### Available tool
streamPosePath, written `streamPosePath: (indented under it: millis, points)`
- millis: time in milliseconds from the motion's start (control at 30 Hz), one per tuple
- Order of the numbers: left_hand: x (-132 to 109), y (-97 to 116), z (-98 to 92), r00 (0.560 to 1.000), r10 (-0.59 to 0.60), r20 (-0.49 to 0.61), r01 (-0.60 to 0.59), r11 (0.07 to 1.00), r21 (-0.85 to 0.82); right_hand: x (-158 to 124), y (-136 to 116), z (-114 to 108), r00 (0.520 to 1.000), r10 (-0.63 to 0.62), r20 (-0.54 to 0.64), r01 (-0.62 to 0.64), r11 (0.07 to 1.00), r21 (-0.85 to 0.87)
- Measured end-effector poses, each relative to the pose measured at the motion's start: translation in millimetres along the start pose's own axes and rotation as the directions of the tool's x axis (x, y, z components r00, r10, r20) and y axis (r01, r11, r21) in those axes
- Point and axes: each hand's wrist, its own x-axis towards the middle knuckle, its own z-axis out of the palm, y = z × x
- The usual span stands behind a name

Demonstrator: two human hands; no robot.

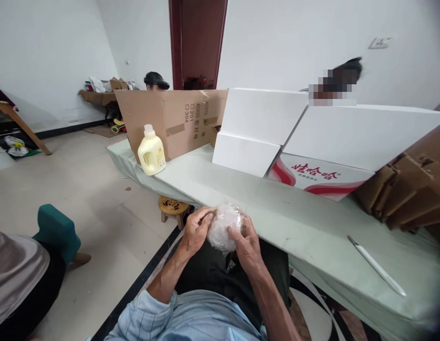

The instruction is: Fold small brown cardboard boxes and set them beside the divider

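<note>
Between my hands, above my lap at the table's edge, is a roundish white bundle wrapped in clear, shiny plastic (224,228); what lies inside I cannot make out. My left hand (198,230) pinches its left side, thumb on top. On the right, my right hand (245,240) grips it with the thumb pressed on the front and the fingers partly hidden behind. The green-covered table (277,215) lies just beyond the bundle. Farther right on it rests a white-handled knife-like tool (376,265), apart from my hands.
A pale yellow jug (151,154) stands by a brown carton (184,118). White boxes (262,116) are stacked behind, with folded cardboard (408,189) at right. A small wooden stool (173,207) is below the table edge. Other people sit behind the boxes and at left.
</note>
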Motion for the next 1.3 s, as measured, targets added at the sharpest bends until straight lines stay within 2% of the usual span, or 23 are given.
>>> streamPosePath:
  millis: [67,167,267,433,600,767,867,933,1000,1133,1233,1300]
  points:
    - [-0.9,-1.1,-6.8,0.995,-0.071,0.076,0.084,0.977,-0.196,-0.8,-2.1,-0.6,1.000,0.021,0.004,-0.021,0.997,0.073]
    - [-0.7,-1.5,-15.1,0.967,-0.157,0.203,0.236,0.851,-0.469,-2.6,-3.9,1.3,0.999,0.038,0.011,-0.040,0.989,0.142]
    - [-0.9,0.9,-12.5,0.946,-0.217,0.240,0.316,0.784,-0.535,-3.8,-3.1,3.5,0.999,0.041,0.010,-0.042,0.987,0.157]
    - [-4.7,-0.5,-1.5,0.947,-0.226,0.229,0.310,0.833,-0.459,-5.9,2.2,1.1,0.999,0.018,-0.036,-0.013,0.991,0.134]
    - [-4.5,-3.7,-8.3,0.959,-0.198,0.205,0.242,0.945,-0.220,-8.9,4.7,-1.7,0.999,-0.003,-0.048,0.007,0.997,0.073]
    - [-2.4,2.9,-12.4,0.986,-0.115,0.121,0.125,0.990,-0.073,-12.2,2.4,4.1,0.999,-0.023,-0.034,0.025,0.999,0.047]
    - [-0.5,2.4,-9.6,0.997,-0.071,0.026,0.072,0.997,-0.004,-12.3,4.6,8.5,0.998,-0.046,-0.043,0.047,0.999,0.006]
    - [1.2,-0.4,-6.3,0.998,-0.055,-0.028,0.055,0.998,0.015,-10.7,7.8,10.0,0.997,-0.060,-0.058,0.059,0.998,-0.015]
    - [2.5,-3.8,-2.7,0.997,-0.062,-0.039,0.062,0.998,0.008,-8.4,11.2,10.1,0.995,-0.066,-0.081,0.064,0.998,-0.027]
    - [1.4,-8.3,1.5,0.982,-0.175,0.066,0.183,0.970,-0.158,-6.2,14.3,8.3,0.992,-0.003,-0.126,0.012,0.998,0.065]
    - [-0.9,-8.8,-1.4,0.942,-0.251,0.223,0.327,0.836,-0.440,-7.6,12.0,8.9,0.990,0.080,-0.119,-0.053,0.975,0.215]
    - [-1.9,-8.9,-5.5,0.924,-0.275,0.266,0.380,0.736,-0.560,-8.5,9.3,10.4,0.987,0.118,-0.108,-0.084,0.957,0.277]
